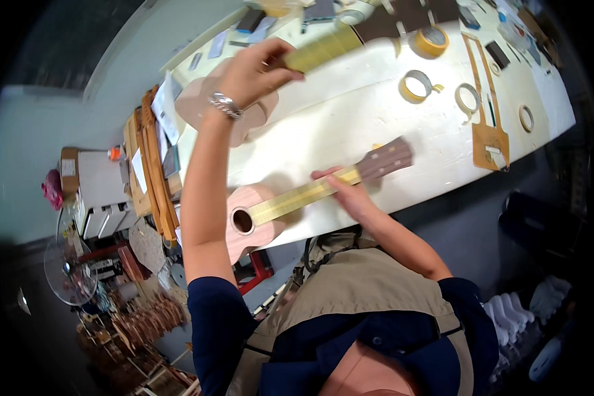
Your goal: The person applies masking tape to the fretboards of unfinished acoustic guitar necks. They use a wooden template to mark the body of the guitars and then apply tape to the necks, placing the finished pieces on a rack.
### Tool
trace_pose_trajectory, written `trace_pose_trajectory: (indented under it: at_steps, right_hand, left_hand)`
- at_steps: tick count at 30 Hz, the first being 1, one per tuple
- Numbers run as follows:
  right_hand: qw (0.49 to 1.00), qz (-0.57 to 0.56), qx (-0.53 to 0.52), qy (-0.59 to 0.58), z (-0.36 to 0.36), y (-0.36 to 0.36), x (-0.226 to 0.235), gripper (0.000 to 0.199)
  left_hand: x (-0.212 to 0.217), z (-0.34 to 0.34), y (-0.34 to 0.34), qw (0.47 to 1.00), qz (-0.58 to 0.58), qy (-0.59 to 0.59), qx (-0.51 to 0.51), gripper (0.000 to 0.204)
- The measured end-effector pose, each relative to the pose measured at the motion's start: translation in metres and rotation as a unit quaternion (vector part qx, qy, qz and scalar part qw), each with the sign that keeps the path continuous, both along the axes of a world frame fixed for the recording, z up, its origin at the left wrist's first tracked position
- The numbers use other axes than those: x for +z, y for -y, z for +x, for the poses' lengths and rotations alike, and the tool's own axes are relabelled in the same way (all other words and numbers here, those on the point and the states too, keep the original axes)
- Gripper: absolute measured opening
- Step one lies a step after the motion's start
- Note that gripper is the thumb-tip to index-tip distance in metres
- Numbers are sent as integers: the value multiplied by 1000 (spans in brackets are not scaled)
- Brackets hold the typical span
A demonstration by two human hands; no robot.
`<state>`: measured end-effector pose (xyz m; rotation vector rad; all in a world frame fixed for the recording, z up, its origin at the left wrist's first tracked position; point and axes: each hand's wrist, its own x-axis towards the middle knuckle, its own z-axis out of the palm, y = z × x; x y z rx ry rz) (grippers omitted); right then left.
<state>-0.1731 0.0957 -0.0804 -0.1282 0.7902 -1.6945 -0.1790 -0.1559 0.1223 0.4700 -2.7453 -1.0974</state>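
Two unfinished ukuleles with pale wooden bodies and yellow masking tape along their fretboards are in the head view. My right hand (351,197) is closed around the neck of the near ukulele (290,201), just below its dark brown headstock. That ukulele's body, with a round sound hole, lies at the table's near left edge. Farther off, my left hand (254,74), with a metal watch or bracelet at the wrist, has its fingers curled round the taped neck of the far ukulele (327,51). My left hand and forearm partly cover its body. Its headstock reaches the top edge and looks blurred.
Both ukuleles are over a white worktable (350,119). Several tape rolls (414,99) lie on its right half, near a brown paddle-shaped template (488,142). Blocks and small tools (251,21) line the far edge. Wooden strips (153,165) stand at the left.
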Motion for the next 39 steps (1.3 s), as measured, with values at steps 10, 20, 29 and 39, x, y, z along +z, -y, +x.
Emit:
trace_pose_trajectory:
  at_steps: [10, 20, 29, 39]
  right_hand:
    - [877, -342, -260, -216, -40, 21, 227, 17]
    - [849, -349, -141, -371, 17, 117, 283, 10]
    - [827, -370, 112, -407, 37, 183, 203, 57]
    - [746, -381, 335, -432, 101, 113, 211, 14]
  left_hand:
    - [37, 162, -2, 864, 80, -465, 175, 31]
    - [37, 152, -80, 830, -3, -501, 244, 39]
    - [-5, 151, -53, 776, -171, -470, 385, 51]
    - [-77, 244, -296, 605, -141, -412, 667, 59]
